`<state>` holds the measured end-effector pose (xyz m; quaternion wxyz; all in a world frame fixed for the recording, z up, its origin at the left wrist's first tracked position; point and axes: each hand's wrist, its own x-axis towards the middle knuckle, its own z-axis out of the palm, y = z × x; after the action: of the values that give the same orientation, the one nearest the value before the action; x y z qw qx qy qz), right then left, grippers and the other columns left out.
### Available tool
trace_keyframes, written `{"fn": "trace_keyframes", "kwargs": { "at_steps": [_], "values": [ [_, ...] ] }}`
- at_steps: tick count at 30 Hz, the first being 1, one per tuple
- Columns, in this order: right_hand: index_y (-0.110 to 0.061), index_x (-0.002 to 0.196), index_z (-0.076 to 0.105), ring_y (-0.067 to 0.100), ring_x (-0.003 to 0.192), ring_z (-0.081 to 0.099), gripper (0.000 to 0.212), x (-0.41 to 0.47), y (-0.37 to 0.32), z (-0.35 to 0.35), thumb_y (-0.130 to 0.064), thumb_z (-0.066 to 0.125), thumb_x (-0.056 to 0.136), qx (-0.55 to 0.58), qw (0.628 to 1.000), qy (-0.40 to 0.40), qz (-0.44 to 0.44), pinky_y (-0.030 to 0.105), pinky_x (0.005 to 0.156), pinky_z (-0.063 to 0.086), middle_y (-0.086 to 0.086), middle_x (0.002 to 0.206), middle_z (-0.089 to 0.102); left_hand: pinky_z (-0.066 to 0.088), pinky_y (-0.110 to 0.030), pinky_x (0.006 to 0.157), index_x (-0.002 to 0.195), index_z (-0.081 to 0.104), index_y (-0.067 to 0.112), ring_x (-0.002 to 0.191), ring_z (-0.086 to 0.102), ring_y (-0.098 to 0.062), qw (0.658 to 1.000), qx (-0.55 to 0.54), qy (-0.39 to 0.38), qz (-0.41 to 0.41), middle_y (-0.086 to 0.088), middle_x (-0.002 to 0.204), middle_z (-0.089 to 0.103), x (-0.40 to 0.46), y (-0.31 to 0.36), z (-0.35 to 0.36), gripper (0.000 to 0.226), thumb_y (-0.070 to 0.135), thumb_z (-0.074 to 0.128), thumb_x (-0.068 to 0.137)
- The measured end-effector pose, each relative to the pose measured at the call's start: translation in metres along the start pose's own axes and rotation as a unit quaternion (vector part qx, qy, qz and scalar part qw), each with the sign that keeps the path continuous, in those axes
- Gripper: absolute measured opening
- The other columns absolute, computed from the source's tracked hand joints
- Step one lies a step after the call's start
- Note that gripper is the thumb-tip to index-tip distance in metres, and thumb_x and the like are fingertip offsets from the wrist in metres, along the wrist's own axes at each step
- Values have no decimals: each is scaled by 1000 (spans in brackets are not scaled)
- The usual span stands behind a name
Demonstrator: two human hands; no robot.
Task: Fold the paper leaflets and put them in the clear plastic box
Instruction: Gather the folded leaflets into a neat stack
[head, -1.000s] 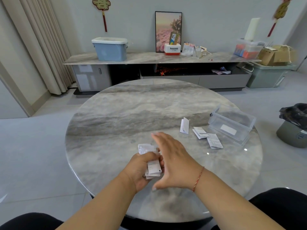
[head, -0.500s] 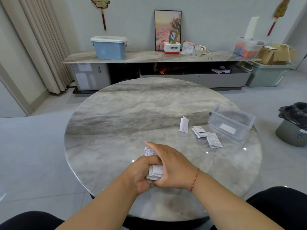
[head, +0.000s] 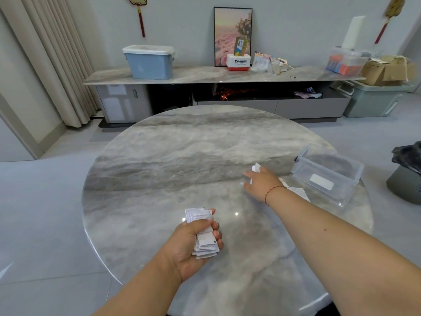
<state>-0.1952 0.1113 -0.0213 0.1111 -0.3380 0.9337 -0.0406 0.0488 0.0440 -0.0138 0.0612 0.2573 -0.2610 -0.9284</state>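
two hands are out over the round grey marble table (head: 159,179), and you can read them from left to right. your left hand (head: 193,245) sits nearest you, its fingers curled tight around a thick stack of folded white paper leaflets (head: 204,236); the thumb presses along the stack's top edge, and printed corners stick out above and below your fist. nothing else on the table lies close to that grip.

further right and farther from you, your right hand (head: 262,184), a thin red string bracelet (head: 271,192) at its wrist, is palm down over the tabletop, fingers spread toward the left. a small folded white leaflet (head: 255,168) stands up behind the knuckles, touching or just beside them; you cannot tell whether the fingers have closed on it. just right of that wrist, partly hidden under it, loose printed white leaflets (head: 299,193) lie flat on the marble.

right of those papers, near the table's edge, stands the clear rectangular plastic box (head: 328,176), open at the top, a white label on its near wall. it looks empty, well apart from the stack in your left hand.
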Motion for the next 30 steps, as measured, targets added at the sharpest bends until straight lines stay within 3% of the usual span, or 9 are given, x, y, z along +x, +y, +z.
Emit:
{"fn": "trace_keyframes", "kwargs": {
  "at_steps": [3,7,10,15,18,22,24,28,30],
  "values": [
    [-9,120,55,33,117,46,47,8,-7,4,-44,36,96,-48,998,-9,25,32,89,40,18,127,46,49,-29,52,120,54,10,52,50,-19,1000,-7,5,3,-10,69,53,2,3,-1,46,7,61,75],
    [-8,82,53,31,94,55,27,-3,-10,3,-34,59,86,26,993,111,37,28,70,39,10,93,57,47,-26,50,109,54,14,50,49,-17,1000,-9,24,1,-7,67,53,2,3,-1,37,13,66,74],
    [-7,89,59,30,98,58,26,-16,-6,9,-30,67,79,33,985,158,54,26,70,37,16,103,61,48,-26,48,103,52,14,48,50,-16,999,-14,44,-2,-7,66,53,2,2,-3,35,13,67,71],
    [-8,106,61,33,122,40,40,-18,-1,21,-43,56,87,53,991,115,39,32,98,39,17,129,45,49,-26,47,104,52,14,48,51,-16,999,-11,40,-4,-7,67,54,-3,-1,-2,37,13,69,71],
    [-7,102,59,33,113,49,39,-21,-8,18,-42,43,95,34,994,90,51,33,92,40,18,121,53,49,-26,47,106,52,13,48,51,-16,999,-9,38,2,-7,66,54,-5,-1,0,40,13,68,69],
    [0,120,53,29,121,42,44,-20,-6,20,-34,53,92,39,986,152,57,31,99,35,16,131,48,49,-27,47,105,53,12,48,52,-17,999,1,52,6,-8,67,55,-3,1,-4,39,14,68,70],
    [-2,121,52,29,121,40,48,-22,-3,23,-39,53,91,41,987,143,68,33,99,36,15,129,48,49,-27,47,103,54,12,48,52,-17,998,8,60,1,-7,68,55,-2,1,-7,35,14,69,72],
    [-1,110,62,29,110,50,47,-27,-7,24,-42,45,94,32,993,102,56,31,87,41,16,115,59,49,-26,48,90,54,12,48,52,-16,998,12,59,-1,-7,67,54,1,1,-9,18,13,67,77],
    [-4,100,68,29,102,56,40,-27,-9,22,-38,51,91,42,993,95,63,27,76,40,15,108,62,49,-26,47,89,55,12,48,51,-16,998,8,55,1,-7,67,54,2,1,-7,15,12,66,79]
  ]
}}
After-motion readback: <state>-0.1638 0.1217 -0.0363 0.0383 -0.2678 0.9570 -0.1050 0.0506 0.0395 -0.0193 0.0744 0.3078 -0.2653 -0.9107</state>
